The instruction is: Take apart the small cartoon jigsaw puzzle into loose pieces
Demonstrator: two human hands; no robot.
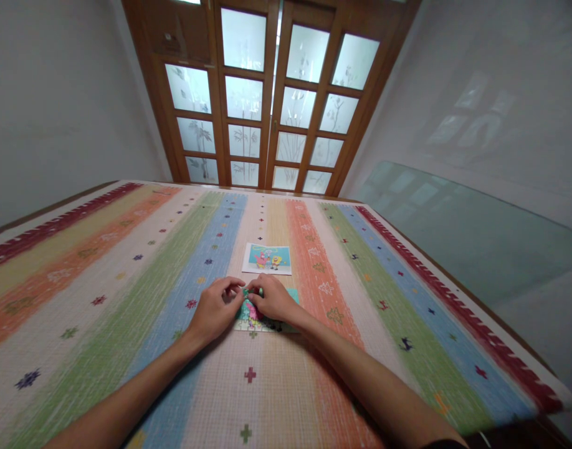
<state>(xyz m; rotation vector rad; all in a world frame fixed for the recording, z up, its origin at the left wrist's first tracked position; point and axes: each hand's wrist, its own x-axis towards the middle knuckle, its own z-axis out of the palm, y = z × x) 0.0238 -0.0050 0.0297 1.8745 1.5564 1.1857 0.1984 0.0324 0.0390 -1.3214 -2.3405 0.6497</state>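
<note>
A small jigsaw puzzle (254,319) with a pink figure and a teal background lies flat, partly covered by my hands. At its upper left, my right hand (273,298) has its thumb and fingers pinched together on a small greenish puzzle piece, mostly hidden by the fingertips. My left hand (219,307) is curled at the puzzle's left edge, its thumb and index fingertips against that edge and close to the right fingertips. Just beyond the hands lies a picture card (267,259) with a white border, showing a pink and a yellow cartoon figure.
A striped, patterned tablecloth (249,399) covers the large table under the puzzle. Wooden doors with frosted glass panes (246,98) stand beyond the far edge. A pale greenish glass panel (454,218) rests along the right wall.
</note>
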